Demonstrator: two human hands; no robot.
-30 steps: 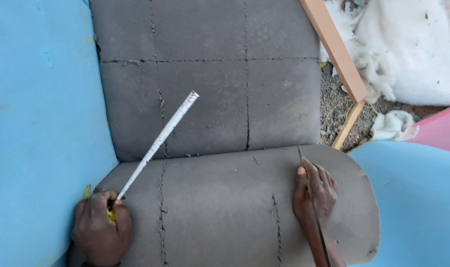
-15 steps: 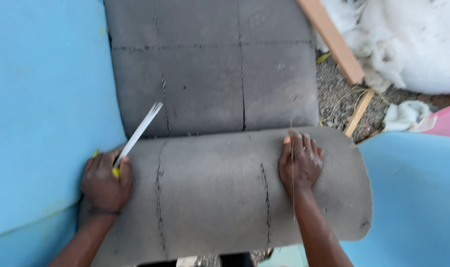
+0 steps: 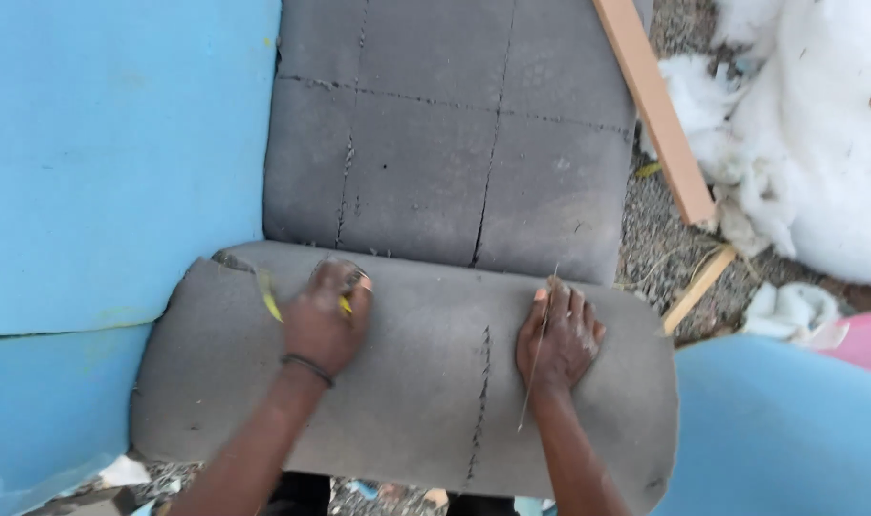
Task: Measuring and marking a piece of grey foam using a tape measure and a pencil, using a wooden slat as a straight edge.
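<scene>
Two hands on grey foam roll (image 3: 407,382), left hand (image 3: 326,315) clutching yellow tool (image 3: 268,298), right hand (image 3: 558,336) spread flat.

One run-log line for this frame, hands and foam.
left hand: pressing grey foam roll, yellow tool in grip | right hand: flat on roll, thin blade under fingers

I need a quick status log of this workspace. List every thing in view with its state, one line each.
Grey foam sheet: near end folded over into a roll, seamed.
Left hand: pressed on the roll, closed on a yellow tool.
Right hand: flat on the roll, thin long needle lying across it.
Blue foam: lying beside the grey sheet.
Wooden strip: lying slanted on the gravel.
White stuffing: piled loose.
</scene>
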